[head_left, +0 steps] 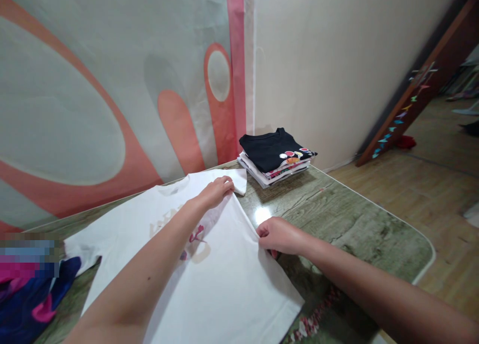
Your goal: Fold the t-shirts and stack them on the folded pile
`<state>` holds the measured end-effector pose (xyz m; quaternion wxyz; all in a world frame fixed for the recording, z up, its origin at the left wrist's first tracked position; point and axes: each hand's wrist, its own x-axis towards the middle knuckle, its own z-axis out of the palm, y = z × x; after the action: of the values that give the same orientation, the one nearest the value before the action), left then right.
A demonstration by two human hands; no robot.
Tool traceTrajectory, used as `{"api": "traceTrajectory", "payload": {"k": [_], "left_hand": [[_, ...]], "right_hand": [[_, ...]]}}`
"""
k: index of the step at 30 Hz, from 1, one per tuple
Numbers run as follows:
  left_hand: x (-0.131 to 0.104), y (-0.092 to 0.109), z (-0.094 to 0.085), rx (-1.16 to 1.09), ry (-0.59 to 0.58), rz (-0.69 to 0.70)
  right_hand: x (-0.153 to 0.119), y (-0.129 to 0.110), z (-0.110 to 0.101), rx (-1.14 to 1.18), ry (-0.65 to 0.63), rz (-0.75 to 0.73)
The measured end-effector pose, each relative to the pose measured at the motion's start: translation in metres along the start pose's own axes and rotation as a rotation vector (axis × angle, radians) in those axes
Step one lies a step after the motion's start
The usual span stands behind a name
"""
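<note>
A white T-shirt (224, 284) with a printed front lies spread over the table, its neckline toward the wall. My left hand (218, 190) pinches the shirt near the base of the right-hand sleeve, with the forearm crossing over the print. Lower down on the same side edge, my right hand (275, 236) is closed on the fabric and lifts it slightly between the two hands. Part of the print is hidden under my left forearm.
A stack of folded clothes with a black shirt (271, 149) on top sits at the table's back corner. Dark blue and pink fabric (26, 304) lies at the left. The wood-patterned table (359, 229) has a rounded right corner. A brown door (430, 79) stands beyond.
</note>
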<state>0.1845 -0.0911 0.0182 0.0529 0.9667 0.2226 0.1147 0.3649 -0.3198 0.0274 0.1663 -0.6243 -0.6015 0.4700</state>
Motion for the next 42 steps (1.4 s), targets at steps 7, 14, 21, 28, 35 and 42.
{"api": "traceTrajectory", "payload": {"k": [7, 14, 21, 28, 35, 42], "left_hand": [[0.0, -0.002, 0.003, -0.005, 0.008, -0.007], [-0.008, 0.015, 0.01, 0.018, 0.032, -0.065], [-0.023, 0.029, 0.022, -0.004, 0.169, -0.128], [-0.015, 0.016, 0.001, -0.107, 0.106, -0.092], [-0.044, -0.013, -0.082, -0.286, -0.165, 0.022], [-0.083, -0.024, -0.114, -0.017, -0.038, -0.046]], "right_hand": [[-0.024, -0.001, -0.005, -0.056, -0.048, 0.016], [-0.026, 0.003, -0.009, -0.099, -0.038, 0.054], [-0.022, 0.013, 0.002, -0.036, 0.061, 0.076], [-0.034, 0.004, 0.006, -0.073, 0.087, 0.07], [-0.041, -0.003, 0.025, -0.005, 0.289, -0.041], [-0.039, -0.018, 0.002, -0.293, 0.69, -0.226]]}}
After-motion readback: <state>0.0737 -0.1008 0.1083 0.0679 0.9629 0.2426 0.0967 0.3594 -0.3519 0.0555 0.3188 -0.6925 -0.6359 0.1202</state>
